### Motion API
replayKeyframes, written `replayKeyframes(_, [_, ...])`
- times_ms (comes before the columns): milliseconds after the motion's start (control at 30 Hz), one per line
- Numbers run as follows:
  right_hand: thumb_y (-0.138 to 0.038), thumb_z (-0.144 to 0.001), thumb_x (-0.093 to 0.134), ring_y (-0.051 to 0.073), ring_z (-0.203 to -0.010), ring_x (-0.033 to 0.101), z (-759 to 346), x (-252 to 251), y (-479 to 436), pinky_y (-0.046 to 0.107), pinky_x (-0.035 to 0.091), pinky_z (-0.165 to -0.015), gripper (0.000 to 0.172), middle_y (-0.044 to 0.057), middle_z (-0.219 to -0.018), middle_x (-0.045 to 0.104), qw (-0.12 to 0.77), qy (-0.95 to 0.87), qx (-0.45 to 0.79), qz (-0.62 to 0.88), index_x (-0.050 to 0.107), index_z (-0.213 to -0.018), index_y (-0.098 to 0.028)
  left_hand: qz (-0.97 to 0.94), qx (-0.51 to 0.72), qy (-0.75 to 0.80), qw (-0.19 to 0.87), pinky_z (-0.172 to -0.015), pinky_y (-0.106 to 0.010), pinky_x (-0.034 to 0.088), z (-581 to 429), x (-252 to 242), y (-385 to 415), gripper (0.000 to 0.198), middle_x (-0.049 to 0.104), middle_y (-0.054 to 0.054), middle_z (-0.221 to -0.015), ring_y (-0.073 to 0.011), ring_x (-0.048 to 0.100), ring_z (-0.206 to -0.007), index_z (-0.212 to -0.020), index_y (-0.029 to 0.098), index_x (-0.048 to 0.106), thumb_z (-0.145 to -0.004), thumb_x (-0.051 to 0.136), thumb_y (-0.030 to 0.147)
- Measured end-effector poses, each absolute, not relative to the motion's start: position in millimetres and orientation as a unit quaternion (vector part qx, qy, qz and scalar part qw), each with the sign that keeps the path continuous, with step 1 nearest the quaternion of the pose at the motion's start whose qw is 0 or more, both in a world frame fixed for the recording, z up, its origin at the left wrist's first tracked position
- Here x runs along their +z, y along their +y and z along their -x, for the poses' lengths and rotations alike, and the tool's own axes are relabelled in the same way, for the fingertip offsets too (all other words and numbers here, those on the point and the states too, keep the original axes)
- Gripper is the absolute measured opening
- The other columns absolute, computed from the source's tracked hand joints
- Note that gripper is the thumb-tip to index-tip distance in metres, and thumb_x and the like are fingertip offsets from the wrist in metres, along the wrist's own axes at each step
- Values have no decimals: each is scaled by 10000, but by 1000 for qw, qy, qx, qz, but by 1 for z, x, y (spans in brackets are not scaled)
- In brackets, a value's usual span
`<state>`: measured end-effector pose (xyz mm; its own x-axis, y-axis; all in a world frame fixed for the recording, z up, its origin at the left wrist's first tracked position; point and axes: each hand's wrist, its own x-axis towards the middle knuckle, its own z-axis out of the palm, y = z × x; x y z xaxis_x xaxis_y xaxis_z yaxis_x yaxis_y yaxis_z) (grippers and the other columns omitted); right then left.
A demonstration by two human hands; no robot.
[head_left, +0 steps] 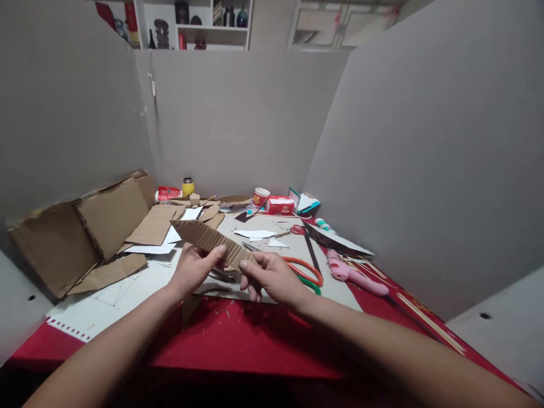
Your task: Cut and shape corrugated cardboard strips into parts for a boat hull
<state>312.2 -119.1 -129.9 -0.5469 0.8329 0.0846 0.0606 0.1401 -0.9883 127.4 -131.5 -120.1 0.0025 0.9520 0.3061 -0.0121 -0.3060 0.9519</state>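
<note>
A strip of brown corrugated cardboard (208, 238) with a pointed left end is held above the table's front part. My left hand (195, 266) grips its lower edge near the middle, thumb lying on the ridged face. At the strip's right end, my right hand (270, 275) pinches it between thumb and fingers. Just beyond my right hand lie scissors with an orange and green handle (305, 269), partly hidden by that hand. Below the strip, something dark and curved shows on the board, too covered to name.
Cardboard pieces (119, 215) and white paper (106, 297) fill the left side. A pink glue gun (355, 276) and thin wooden sticks (429, 323) lie right. Farther back are red-handled scissors (298, 229), a paper cup (260, 196) and a yellow jar (188, 187). Grey partitions (246, 113) enclose the table.
</note>
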Motion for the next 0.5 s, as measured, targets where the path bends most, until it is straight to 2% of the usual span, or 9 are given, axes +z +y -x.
replayKeyframes(167, [-630, -844, 455, 109, -398, 569, -308, -128, -121, 211, 459, -388, 467, 12, -581, 647, 310, -719, 519, 343, 515, -747, -178, -580, 553, 410, 435, -539, -281, 549, -132, -121, -135, 219, 712, -44, -625, -199, 666, -554, -725, 139, 725, -709, 774, 352])
replayKeyframes(267, [-592, -890, 385, 146, -516, 636, -329, -121, -113, 266, 520, -499, 457, 58, -712, 697, 301, -762, 431, 376, 555, -846, -170, -551, 572, 407, 451, -578, -300, 578, -126, -122, -129, 271, 738, -59, -688, -206, 689, -594, -797, 125, 724, -701, 778, 372])
replayKeyframes(333, [-504, -903, 429, 186, -721, 672, -352, -119, -104, 313, 533, -676, 381, 95, -886, 707, 302, -794, 304, 431, 593, -977, -167, -527, 591, 398, 464, -596, -299, 589, -119, -122, -122, 312, 753, -73, -744, -205, 703, -626, -850, 117, 716, -701, 774, 385])
replayKeyframes(400, [-389, -853, 533, 267, -943, 650, -376, -120, -94, 374, 486, -818, 315, 153, -1057, 684, 267, -810, 178, 491, 616, -1045, -153, -507, 602, 386, 482, -571, -285, 588, -112, -122, -114, 330, 754, -85, -736, -203, 707, -615, -839, 106, 706, -695, 771, 396])
replayKeyframes(433, [-332, -818, 570, 293, -985, 636, -386, -123, -90, 383, 469, -833, 277, 172, -1075, 679, 241, -814, 146, 508, 633, -1012, -145, -500, 604, 380, 491, -553, -277, 584, -110, -123, -111, 333, 751, -89, -718, -203, 708, -603, -825, 103, 702, -693, 767, 401])
replayKeyframes(500, [-243, -755, 603, 305, -911, 654, -400, -129, -85, 374, 463, -778, 175, 169, -968, 706, 175, -823, 109, 529, 659, -893, -151, -487, 605, 375, 506, -520, -265, 574, -108, -123, -108, 334, 741, -93, -671, -203, 704, -568, -793, 102, 696, -686, 760, 411])
